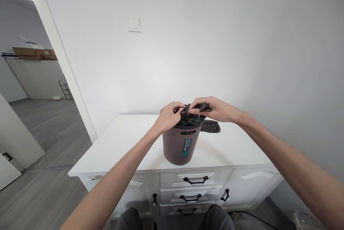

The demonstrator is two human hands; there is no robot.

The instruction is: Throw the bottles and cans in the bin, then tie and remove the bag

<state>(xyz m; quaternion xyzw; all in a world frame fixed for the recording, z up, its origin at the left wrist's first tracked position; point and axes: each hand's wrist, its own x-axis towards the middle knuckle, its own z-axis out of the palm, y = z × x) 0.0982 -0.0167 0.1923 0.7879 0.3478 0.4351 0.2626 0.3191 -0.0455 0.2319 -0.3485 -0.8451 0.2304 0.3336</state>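
A brown trash can [176,147] with a blue-green label and a slot below its rim stands upright on a white cabinet. Gathered at its mouth is a black garbage bag [190,119]. My left hand [171,114] pinches the bag at the left side of the mouth. From the right, my right hand [211,108] grips a twisted part of the same bag, and a loose end sticks out between its fingers. Behind the can, to the right, lies a folded black bag [211,126]. What is inside the can is hidden.
The white cabinet [129,147] has black-handled drawers and doors, and stands against a wall with a light switch [134,24]. My knees are just below its front. A doorway at left shows cardboard boxes [34,53] and a step ladder [65,89].
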